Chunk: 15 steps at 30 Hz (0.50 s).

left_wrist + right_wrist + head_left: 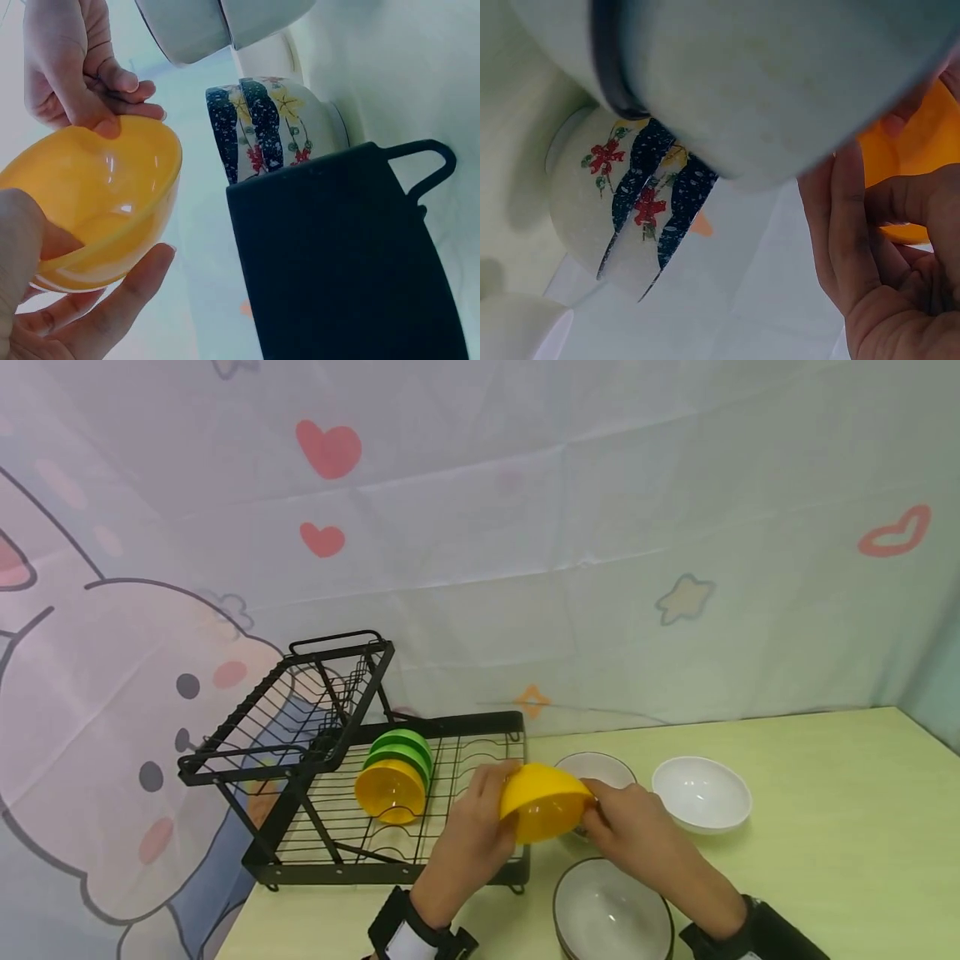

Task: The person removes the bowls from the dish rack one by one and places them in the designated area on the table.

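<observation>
A yellow bowl (543, 802) is held tilted between both hands, its opening turned down toward the person. My left hand (480, 827) grips its left rim, with the thumb inside and the fingers along the outside in the left wrist view. On the opposite rim, my right hand (637, 835) pinches the edge between thumb and fingers. To the left, the black dish rack (465, 727) carries another yellow bowl (390, 791) standing on its side. Green bowls (408, 745) are lined up right behind that one.
Stacked bowls with dark rims (615, 914) stand at the front, below the hands. Behind the right hand is a patterned bowl stack (641, 195), partly hidden in the head view. A white bowl (701, 793) sits farther right. The rack's raised upper tier (288, 760) rises at left.
</observation>
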### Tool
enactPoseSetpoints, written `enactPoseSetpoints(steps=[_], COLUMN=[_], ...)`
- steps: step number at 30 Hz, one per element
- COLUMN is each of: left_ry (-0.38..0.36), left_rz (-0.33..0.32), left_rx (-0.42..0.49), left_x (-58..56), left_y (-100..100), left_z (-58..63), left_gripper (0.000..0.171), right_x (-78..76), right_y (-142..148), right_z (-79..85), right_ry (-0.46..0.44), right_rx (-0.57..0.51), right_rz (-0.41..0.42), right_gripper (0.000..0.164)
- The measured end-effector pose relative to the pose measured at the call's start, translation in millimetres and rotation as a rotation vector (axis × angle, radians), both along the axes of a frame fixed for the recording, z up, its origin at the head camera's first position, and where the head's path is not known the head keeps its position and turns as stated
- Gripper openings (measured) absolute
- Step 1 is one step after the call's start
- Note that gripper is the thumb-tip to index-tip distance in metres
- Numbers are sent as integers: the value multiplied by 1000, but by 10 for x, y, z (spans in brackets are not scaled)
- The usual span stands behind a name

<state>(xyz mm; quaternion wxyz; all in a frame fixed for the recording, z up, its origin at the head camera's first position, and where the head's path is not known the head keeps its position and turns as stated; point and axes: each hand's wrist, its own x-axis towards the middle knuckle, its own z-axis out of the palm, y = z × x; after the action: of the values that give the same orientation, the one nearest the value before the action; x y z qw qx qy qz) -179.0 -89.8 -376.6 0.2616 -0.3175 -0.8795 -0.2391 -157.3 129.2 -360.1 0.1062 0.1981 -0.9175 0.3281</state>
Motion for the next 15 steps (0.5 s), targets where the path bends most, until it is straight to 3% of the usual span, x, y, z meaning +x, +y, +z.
enactPoseSetpoints(steps=[8,15], left_ry=[-42,-25], left_rz=[-15,75], left_rx=[0,-2], left_x=[-7,11], left_y=[-14,-39], left_z=[18,28], left_gripper=[55,63], right_x=[5,16], right_y=[31,91], right_z=[-20,-36], right_ry=[60,42], right_rx=[-4,-30], right_rz=[-51,-53], right_gripper=[23,16])
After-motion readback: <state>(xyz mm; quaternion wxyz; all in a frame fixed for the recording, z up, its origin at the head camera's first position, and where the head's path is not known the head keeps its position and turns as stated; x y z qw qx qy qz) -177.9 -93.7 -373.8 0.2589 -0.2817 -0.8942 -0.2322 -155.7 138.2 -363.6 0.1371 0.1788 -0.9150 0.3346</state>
